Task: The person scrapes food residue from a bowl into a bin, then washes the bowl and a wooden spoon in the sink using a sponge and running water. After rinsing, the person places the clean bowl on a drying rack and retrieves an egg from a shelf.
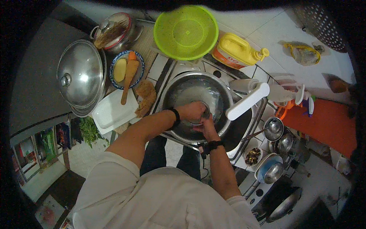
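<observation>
A wide stainless steel basin [171, 86] with water in it stands in the sink in front of me. Inside it, my right hand [210, 128] grips the near rim of a small round vessel [206, 111], apparently metal. My left hand [194, 111] is curled over that vessel, knuckles up. Its fingertips are hidden, so whether it pinches the vessel or something inside it does not show. A few green bits float near the basin's far side. The white faucet spout [248, 101] reaches over the basin's right rim.
A green colander [187, 31] and a yellow jug [233, 50] stand behind the sink. To the left are a large lidded pot [81, 74], a plate with peeled vegetables [127, 70] and a white tray [114, 110]. A ladle [273, 128] and bowls [268, 171] sit at right.
</observation>
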The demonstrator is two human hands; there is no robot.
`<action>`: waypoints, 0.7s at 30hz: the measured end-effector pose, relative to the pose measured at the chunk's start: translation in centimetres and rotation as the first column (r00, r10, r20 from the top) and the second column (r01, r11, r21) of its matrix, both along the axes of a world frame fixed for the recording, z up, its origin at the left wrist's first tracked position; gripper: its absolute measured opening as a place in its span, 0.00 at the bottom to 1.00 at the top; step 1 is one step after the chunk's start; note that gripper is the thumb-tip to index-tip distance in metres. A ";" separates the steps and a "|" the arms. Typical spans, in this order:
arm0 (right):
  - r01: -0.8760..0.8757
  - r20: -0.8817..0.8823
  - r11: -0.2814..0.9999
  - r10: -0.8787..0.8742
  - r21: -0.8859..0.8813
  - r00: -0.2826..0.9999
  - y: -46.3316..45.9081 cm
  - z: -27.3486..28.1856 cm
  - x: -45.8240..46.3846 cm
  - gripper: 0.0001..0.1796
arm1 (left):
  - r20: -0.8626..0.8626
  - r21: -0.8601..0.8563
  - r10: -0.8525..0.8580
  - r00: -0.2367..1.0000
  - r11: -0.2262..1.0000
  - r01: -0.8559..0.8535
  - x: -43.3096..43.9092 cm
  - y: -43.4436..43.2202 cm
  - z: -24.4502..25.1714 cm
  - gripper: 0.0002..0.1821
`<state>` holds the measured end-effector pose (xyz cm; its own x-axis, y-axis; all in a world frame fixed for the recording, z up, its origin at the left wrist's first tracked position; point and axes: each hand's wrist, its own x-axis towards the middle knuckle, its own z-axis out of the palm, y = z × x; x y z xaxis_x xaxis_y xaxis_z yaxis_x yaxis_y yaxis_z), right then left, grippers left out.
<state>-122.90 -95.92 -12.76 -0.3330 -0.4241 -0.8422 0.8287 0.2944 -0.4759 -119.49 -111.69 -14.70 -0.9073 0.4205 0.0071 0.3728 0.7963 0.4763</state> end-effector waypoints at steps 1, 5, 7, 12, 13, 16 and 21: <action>0.026 -0.043 1.000 -0.025 0.010 0.999 -0.2 0.1 0.0 0.41 | 0.121 -0.075 0.056 0.991 0.996 -0.047 0.1 0.1 0.3 0.09; 0.122 -0.147 0.992 -0.117 0.029 0.982 -0.9 -0.4 0.6 0.37 | 0.476 -0.191 0.288 0.831 0.956 -0.223 1.1 1.4 1.0 0.11; 0.119 -0.141 0.993 -0.117 0.009 0.983 -1.0 -0.1 1.1 0.36 | 0.601 -0.060 0.282 0.748 0.949 -0.309 1.4 1.6 -0.1 0.12; 0.099 -0.082 0.991 -0.106 -0.089 0.991 -0.3 -0.1 0.8 0.38 | 0.530 0.370 0.538 0.656 0.549 -0.749 1.0 3.8 -4.2 0.14; 0.126 -0.119 0.989 -0.135 -0.080 0.984 -0.3 -0.7 0.8 0.37 | 0.505 0.433 0.626 0.594 0.411 -0.802 0.8 4.2 -4.1 0.14; 0.193 -0.209 0.980 -0.199 -0.049 0.958 -0.8 -1.7 1.1 0.34 | 0.439 -0.057 0.695 0.570 0.654 -0.754 -0.7 3.6 -2.2 0.14; 0.081 -0.453 0.997 -0.079 -0.016 0.888 0.5 -5.4 0.8 0.33 | 0.641 -0.093 0.390 0.661 0.894 -0.438 -0.7 1.6 2.2 0.14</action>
